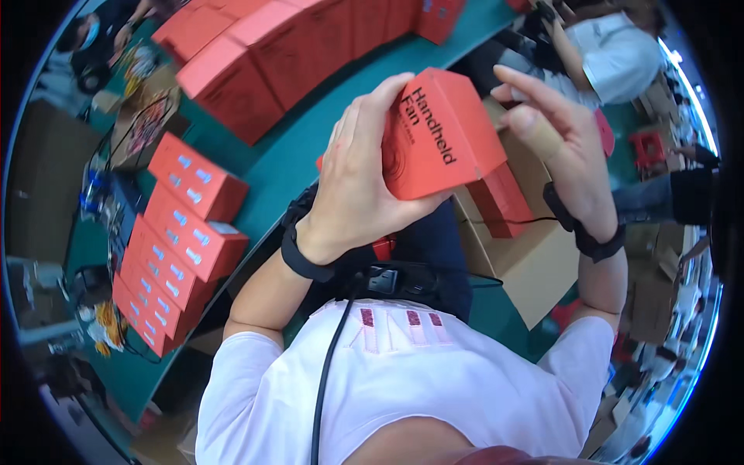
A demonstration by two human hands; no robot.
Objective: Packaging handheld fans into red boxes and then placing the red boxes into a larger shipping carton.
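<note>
My left hand [358, 174] grips a small orange-red carton [438, 132] from its left side, thumb under and fingers curled over the top. My right hand [559, 147] is at the carton's right edge with fingers spread, its fingertips touching or just off the top corner; one finger wears a tan wrap. Both wrists carry black bands. The carton is held in the air above my lap, over an open brown cardboard box [535, 256] that holds another orange-red carton [504, 198].
A green table [287, 167] lies to my left, with a row of orange-red cartons [182, 225] stacked along its edge and larger red boxes [263, 54] at the back. A person in a white shirt [616, 54] sits beyond. Cardboard and red stools are at right.
</note>
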